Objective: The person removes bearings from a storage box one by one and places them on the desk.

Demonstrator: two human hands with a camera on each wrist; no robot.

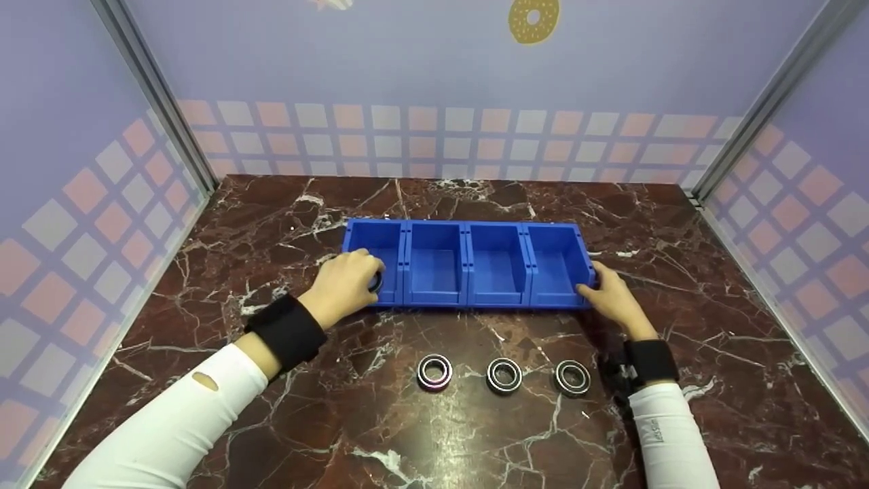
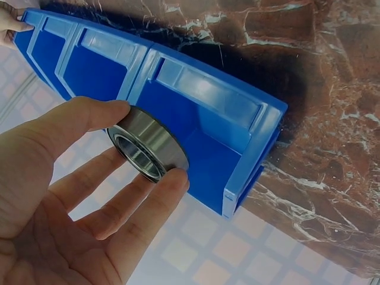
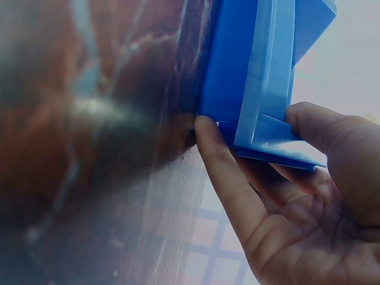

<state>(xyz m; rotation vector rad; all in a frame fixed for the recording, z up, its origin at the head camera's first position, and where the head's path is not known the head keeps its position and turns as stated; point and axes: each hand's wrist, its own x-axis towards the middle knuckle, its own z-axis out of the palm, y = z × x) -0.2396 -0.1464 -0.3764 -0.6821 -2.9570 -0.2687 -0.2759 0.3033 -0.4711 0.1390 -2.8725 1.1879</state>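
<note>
My left hand (image 1: 346, 285) pinches a steel ball bearing (image 2: 151, 142) between thumb and fingers, over the leftmost compartment of a blue bin row (image 1: 434, 299). In the left wrist view the bearing is tilted and shows its hollow centre. At the other end, my right hand (image 1: 611, 295) grips the right end wall of the bins, thumb on the front rim and fingers along the outer side. Three more bearings lie flat on the table in front of the bins: a left one (image 1: 434, 373), a middle one (image 1: 504, 376) and a right one (image 1: 572, 378).
The dark red marbled table (image 1: 326, 421) carries everything. Purple panels with a checked pattern (image 1: 475, 129) stand at the back and both sides, joined by metal corner posts (image 1: 159, 102). Black bands (image 1: 288, 333) circle both wrists.
</note>
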